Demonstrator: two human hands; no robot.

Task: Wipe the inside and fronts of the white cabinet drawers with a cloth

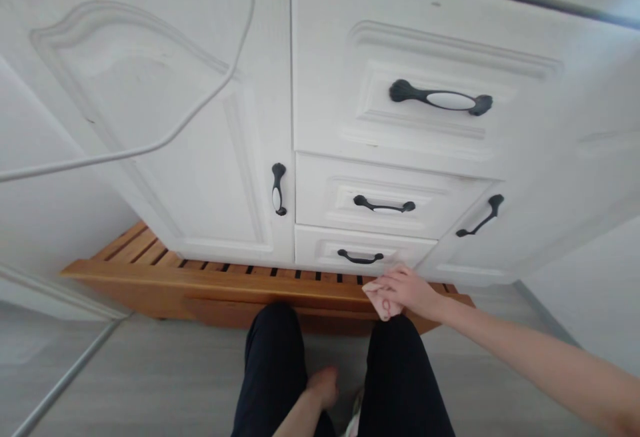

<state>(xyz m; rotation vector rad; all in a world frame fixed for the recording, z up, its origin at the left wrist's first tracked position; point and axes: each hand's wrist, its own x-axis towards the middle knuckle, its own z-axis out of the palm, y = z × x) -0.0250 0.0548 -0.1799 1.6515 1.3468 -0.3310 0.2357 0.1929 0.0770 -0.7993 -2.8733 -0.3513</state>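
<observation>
My right hand (411, 289) is closed on a folded pink cloth (383, 302), which lies against the front rail of a slatted wooden stand (220, 285). The cloth shows a small reddish mark, and its lower corner hangs over the rail near my right knee. The fingertips reach close to the front of the lowest drawer (315, 242). Down between my knees is my left hand (325, 385), small and blurred, and its fingers do not show clearly. Something pale (355, 417) lies below it, partly hidden by my right leg.
A white cabinet stands on the slatted base, with a left door (200, 157), a top drawer (325, 77), a middle drawer (313, 190) and dark handles. A white cable (193, 114) hangs across the left door. Grey floor (190, 370) surrounds my dark-trousered legs.
</observation>
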